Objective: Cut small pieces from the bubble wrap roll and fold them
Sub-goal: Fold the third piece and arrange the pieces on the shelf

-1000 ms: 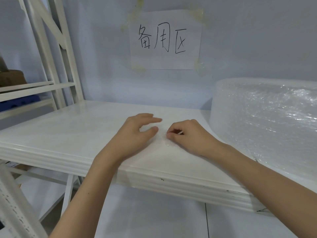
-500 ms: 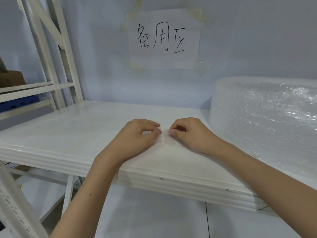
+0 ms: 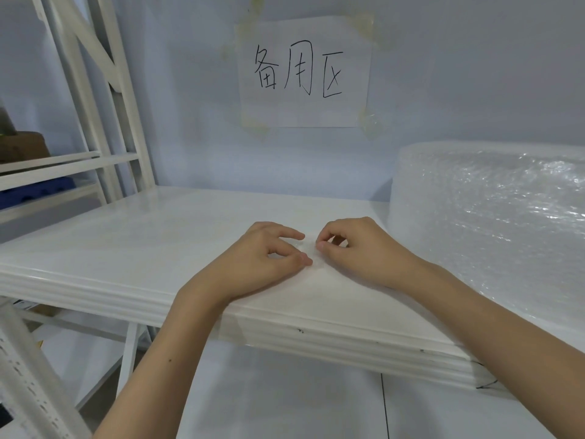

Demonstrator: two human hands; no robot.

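Bubble wrap piece [image 3: 311,250]: 1 small clear scrap, hard to make out, lies on the white shelf [image 3: 133,245] between 2 hands. The left hand [image 3: 262,259] curls thumb and fingers onto its left edge; the right hand [image 3: 354,248] pinches its right edge with bent fingers. Farther right, 1 large bubble wrap roll [image 3: 493,223] rests on the shelf. Behind, 1 taped paper sign [image 3: 304,72] hangs on the wall.
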